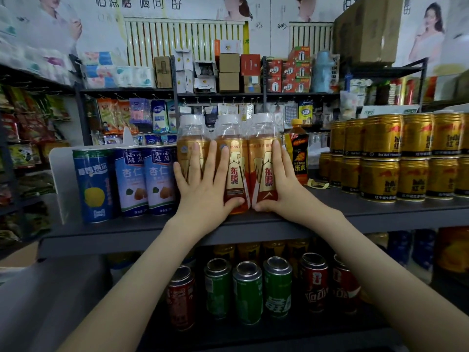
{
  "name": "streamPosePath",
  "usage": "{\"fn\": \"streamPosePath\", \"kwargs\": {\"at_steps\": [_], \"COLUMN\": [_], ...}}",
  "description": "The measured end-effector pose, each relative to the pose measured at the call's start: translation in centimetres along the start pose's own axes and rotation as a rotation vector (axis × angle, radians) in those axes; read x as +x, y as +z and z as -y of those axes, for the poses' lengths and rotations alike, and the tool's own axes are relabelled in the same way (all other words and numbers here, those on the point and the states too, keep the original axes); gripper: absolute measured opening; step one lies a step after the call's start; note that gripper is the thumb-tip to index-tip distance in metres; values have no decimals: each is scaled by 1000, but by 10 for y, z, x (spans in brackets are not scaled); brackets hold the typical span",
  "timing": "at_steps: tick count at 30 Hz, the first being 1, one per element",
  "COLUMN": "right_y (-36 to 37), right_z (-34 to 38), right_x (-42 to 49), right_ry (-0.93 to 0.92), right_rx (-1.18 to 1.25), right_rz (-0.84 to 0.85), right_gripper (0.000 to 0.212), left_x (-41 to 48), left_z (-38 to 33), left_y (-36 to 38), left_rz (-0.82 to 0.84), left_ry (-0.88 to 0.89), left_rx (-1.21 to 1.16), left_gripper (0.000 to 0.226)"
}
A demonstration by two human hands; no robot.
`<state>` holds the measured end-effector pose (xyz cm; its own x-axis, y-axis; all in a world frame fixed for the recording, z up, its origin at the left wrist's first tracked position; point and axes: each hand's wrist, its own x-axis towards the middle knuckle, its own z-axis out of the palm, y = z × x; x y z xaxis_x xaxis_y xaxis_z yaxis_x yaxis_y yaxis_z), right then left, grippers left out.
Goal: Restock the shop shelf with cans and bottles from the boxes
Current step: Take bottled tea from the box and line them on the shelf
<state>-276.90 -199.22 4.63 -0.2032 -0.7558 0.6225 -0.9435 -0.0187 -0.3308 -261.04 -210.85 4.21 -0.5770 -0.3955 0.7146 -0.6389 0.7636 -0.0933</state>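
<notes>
Three gold bottles (235,174) on the shelf (380,210); left hand (203,185) and right hand (280,185) press them, fingers (195,161) straight, gripping nothing.

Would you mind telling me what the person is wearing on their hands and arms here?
Nothing shows: the left hand and right hand are bare, with no gloves, rings or watch, and both forearms are bare to the frame's edge, with no sleeve in view.
</notes>
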Motion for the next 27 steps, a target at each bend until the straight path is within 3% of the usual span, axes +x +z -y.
{"fn": "streamPosePath", "kwargs": {"at_steps": [5, 10, 13, 16, 27], "right_y": [0, 14, 36, 72, 276], "right_z": [10, 46, 70, 87, 201], "right_x": [-10, -51, -82, -117, -276], "right_ry": [46, -116, -266, -348, -377], "right_rx": [-113, -139, -75, 23, 318], "right_rz": [-79, -365, -384, -229, 586], "right_gripper": [121, 76, 55, 44, 45], "left_x": [-8, -56, -105, -172, -525], "left_z": [0, -6, -8, -6, 36], "left_y": [-2, -8, -12, -12, -54], "left_rz": [-62, -211, -298, -281, 426], "left_ry": [40, 52, 30, -58, -705], "left_rx": [-35, -117, -172, -197, 53], "left_gripper": [97, 73, 61, 51, 47]}}
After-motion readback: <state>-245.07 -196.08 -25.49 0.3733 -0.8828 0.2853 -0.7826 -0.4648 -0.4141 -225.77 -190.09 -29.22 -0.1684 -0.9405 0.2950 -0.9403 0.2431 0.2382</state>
